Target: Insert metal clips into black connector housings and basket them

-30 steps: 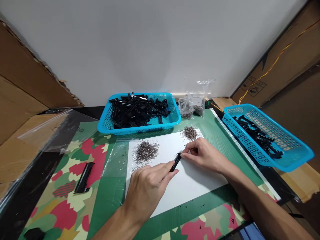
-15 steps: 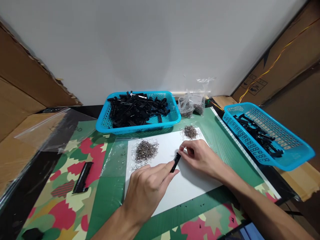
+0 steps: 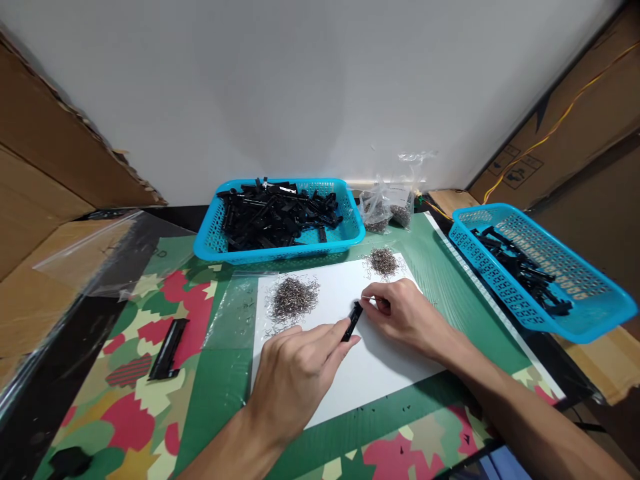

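Over the white sheet [image 3: 395, 363], my left hand [image 3: 300, 363] is closed on a narrow black plastic part [image 3: 354, 323], tilted with its far end up and to the right. At that far end, my right hand [image 3: 400, 307] pinches a thin, pale sliver, which looks like a small metal wire piece, between thumb and forefinger. Its exact shape is too small to make out. A larger pile of small bent metal wire pieces [image 3: 294, 298] lies beyond my left hand. Just beyond my right hand is a smaller pile of similar pieces [image 3: 383, 261].
A blue basket [image 3: 277, 255] heaped with black plastic parts stands at the back; another blue basket [image 3: 590, 287] with fewer is at right. Clear bags [image 3: 400, 212] of metal pieces lean by the wall. A longer black part [image 3: 169, 349] lies at left on the patterned cover.
The view has shifted slightly. Both hands keep nearly the same pose, with the fingertips of my right hand still at the far end of the black part.
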Action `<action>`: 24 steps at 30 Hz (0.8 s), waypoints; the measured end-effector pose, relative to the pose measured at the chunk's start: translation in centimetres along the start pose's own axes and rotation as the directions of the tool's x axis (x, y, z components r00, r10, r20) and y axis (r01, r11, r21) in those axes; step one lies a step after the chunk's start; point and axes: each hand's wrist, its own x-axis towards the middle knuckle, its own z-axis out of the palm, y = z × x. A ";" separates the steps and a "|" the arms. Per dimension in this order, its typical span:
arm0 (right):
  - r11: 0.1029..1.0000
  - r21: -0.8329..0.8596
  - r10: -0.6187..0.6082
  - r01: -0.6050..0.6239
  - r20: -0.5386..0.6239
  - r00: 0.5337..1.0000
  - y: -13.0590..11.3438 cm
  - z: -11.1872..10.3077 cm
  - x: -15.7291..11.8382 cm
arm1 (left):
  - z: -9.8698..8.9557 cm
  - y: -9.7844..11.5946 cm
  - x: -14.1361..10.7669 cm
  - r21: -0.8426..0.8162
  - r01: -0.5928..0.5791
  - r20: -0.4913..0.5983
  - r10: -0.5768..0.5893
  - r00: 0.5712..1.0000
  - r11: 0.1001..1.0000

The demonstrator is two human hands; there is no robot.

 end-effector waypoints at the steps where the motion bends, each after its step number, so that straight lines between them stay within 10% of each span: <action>1: 1.000 0.002 0.000 0.000 -0.002 1.000 0.0 0.1 0.0 | 0.0 0.0 0.0 0.003 -0.003 0.001 0.003 1.000 1.000; 24: 0.990 0.116 -0.078 0.074 0.032 0.996 0.2 0.0 -0.2 | 0.1 0.1 0.0 0.055 0.009 0.016 -0.009 1.000 0.998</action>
